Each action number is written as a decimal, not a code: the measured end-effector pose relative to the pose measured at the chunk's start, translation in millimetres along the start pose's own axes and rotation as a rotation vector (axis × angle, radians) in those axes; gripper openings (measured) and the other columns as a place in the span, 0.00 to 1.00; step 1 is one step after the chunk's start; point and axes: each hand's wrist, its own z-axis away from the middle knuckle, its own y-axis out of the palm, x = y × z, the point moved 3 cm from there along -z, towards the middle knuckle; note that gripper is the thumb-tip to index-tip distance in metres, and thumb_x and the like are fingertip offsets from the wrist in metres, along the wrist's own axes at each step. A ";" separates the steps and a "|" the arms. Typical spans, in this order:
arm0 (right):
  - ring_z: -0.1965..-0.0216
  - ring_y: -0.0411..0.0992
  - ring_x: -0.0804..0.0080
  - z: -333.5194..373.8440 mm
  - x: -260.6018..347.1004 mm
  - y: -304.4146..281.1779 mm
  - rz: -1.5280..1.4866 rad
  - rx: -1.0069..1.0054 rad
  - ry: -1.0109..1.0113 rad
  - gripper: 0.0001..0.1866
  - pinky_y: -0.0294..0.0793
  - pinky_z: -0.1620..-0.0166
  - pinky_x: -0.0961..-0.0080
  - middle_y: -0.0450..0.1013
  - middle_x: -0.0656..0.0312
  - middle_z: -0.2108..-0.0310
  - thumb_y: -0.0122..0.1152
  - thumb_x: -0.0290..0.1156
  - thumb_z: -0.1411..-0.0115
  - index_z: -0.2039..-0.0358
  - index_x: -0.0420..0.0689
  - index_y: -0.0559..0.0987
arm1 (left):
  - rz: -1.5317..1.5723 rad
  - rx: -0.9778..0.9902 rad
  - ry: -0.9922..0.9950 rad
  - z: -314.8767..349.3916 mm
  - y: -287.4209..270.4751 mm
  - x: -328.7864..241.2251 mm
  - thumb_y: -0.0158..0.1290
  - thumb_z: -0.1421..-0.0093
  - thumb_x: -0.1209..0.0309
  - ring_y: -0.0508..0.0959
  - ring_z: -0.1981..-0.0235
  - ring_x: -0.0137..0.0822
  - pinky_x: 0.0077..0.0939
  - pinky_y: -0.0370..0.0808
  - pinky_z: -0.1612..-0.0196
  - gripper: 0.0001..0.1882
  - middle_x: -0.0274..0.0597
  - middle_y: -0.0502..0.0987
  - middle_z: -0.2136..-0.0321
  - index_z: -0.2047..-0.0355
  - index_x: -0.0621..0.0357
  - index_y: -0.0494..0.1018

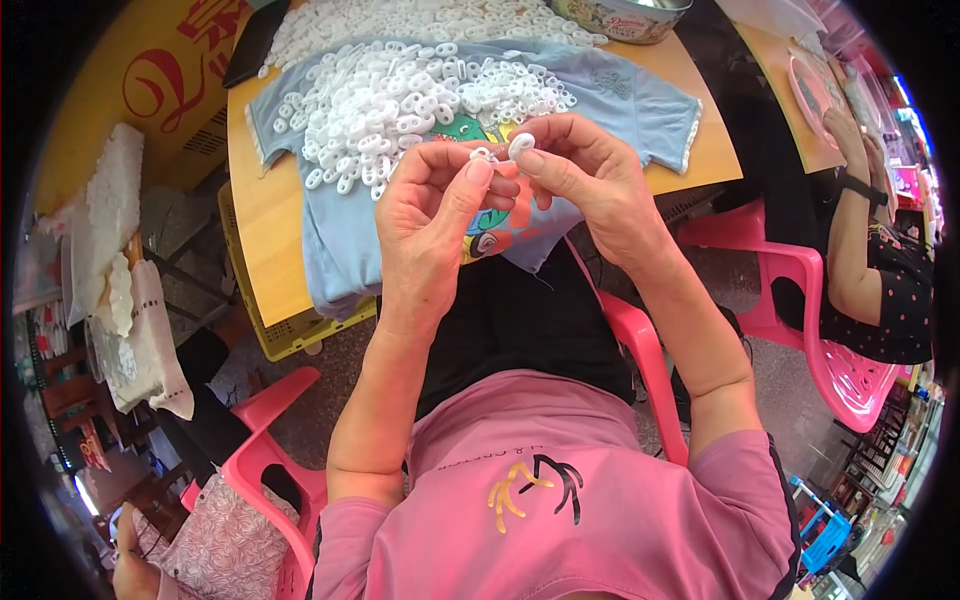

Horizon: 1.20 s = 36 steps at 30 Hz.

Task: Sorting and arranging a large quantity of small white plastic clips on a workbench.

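Left hand (432, 205) pinching small white ring (483, 155); right hand (580, 175) pinching white disc (520, 145). Align squarely above cloth (350, 240); press evenly.

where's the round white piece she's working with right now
In the head view it sits top centre: the round white piece is pinched in the right hand, just in front of the heap of white pieces.

We can't make out how the tiny white piece (484, 154) sits under the left hand (432, 222) fingers, metal tin (622, 17) at the desk's far edge cut off, second person's face out of frame
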 end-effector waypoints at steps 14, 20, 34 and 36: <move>0.72 0.72 0.78 2.7 1.3 1.6 -0.005 0.001 -0.069 0.16 0.75 0.66 0.80 0.74 0.61 0.66 0.57 0.28 0.36 0.50 0.35 0.75 | -0.011 0.018 -0.078 -1.2 1.7 2.0 0.54 0.36 0.71 0.80 0.70 0.29 0.22 0.77 0.65 0.08 0.43 0.79 0.69 0.62 0.63 0.70; 0.72 0.70 0.80 4.1 6.3 0.6 0.043 -0.019 -0.085 0.16 0.73 0.66 0.81 0.73 0.63 0.68 0.58 0.29 0.36 0.50 0.36 0.76 | -0.012 0.010 -0.092 -1.0 1.6 2.6 0.54 0.36 0.71 0.80 0.71 0.28 0.22 0.78 0.65 0.08 0.42 0.79 0.69 0.63 0.64 0.70; 0.70 0.69 0.83 3.9 9.3 3.4 0.178 -0.010 -0.183 0.14 0.71 0.66 0.83 0.73 0.64 0.66 0.55 0.25 0.35 0.50 0.35 0.76 | -0.025 0.003 -0.094 -0.6 1.5 2.8 0.54 0.37 0.72 0.79 0.72 0.26 0.22 0.78 0.65 0.07 0.41 0.78 0.70 0.63 0.64 0.71; 0.70 0.69 0.82 4.3 9.0 4.6 0.169 -0.021 -0.174 0.14 0.72 0.66 0.83 0.73 0.64 0.66 0.55 0.25 0.35 0.50 0.35 0.76 | -0.012 0.009 -0.095 -0.8 1.4 3.9 0.54 0.37 0.72 0.79 0.72 0.27 0.22 0.78 0.65 0.07 0.41 0.78 0.70 0.63 0.64 0.71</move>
